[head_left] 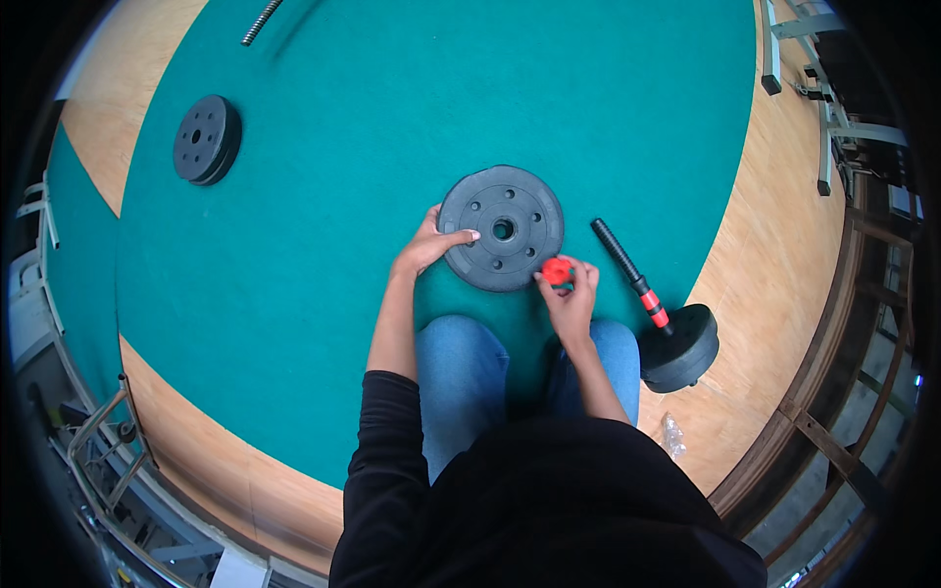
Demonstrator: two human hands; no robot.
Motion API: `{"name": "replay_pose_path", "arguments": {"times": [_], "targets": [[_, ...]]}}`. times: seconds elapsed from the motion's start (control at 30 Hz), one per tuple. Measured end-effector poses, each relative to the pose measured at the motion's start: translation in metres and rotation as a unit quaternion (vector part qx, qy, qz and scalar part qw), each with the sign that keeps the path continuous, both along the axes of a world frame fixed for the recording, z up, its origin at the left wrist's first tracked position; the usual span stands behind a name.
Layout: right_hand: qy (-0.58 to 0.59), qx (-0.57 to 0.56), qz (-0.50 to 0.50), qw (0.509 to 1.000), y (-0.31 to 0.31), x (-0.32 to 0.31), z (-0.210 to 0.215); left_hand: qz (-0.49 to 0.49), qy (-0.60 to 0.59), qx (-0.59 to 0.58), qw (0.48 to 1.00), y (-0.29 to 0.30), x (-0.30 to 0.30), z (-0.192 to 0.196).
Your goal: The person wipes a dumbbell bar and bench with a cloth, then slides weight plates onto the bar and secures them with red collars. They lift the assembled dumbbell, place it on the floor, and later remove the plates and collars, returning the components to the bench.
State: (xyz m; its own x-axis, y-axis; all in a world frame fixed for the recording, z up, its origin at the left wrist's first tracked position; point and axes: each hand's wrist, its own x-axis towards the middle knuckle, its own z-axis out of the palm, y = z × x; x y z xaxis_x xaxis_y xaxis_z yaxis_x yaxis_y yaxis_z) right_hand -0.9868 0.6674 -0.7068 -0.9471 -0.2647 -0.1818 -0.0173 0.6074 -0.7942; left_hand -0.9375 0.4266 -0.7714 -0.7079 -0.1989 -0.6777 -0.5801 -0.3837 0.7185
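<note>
A round dark grey weight plate (502, 263), with a centre hole and a ring of smaller holes, is in front of my knees. My left hand (424, 247) grips its left edge, thumb across the face and fingers behind the rim. Between the fingertips of my right hand (572, 306) is a red star-shaped collar nut (557, 270), held at the plate's lower right edge. To the right, a dumbbell bar (619, 254) with black thread and a red-and-black sleeve leans up out of a set of black plates (682, 351).
Two stacked weight plates (200, 143) rest on the green mat (343, 127) at the left. A threaded metal rod (260, 24) shows at the top. Crumpled clear plastic (673, 435) lies on the wooden floor (755, 323) at the right. Metal frames (825, 132) stand at the far right.
</note>
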Motion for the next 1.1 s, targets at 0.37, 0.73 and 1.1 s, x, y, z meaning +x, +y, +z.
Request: {"name": "replay_pose_path", "arguments": {"times": [0.37, 0.73, 1.1], "targets": [[0.073, 0.130, 0.209, 0.967, -0.062, -0.035, -0.003, 0.000, 0.008, -0.042, 0.999, 0.013, -0.002, -0.004], [-0.315, 0.079, -0.036, 0.945, -0.009, -0.094, -0.029, 0.081, 0.024, -0.006, 0.996, 0.023, 0.007, 0.014], [-0.488, -0.079, -0.082, 0.865, -0.016, -0.056, -0.038, 0.223, -0.156, 0.033, 0.962, 0.075, 0.050, 0.034]]}}
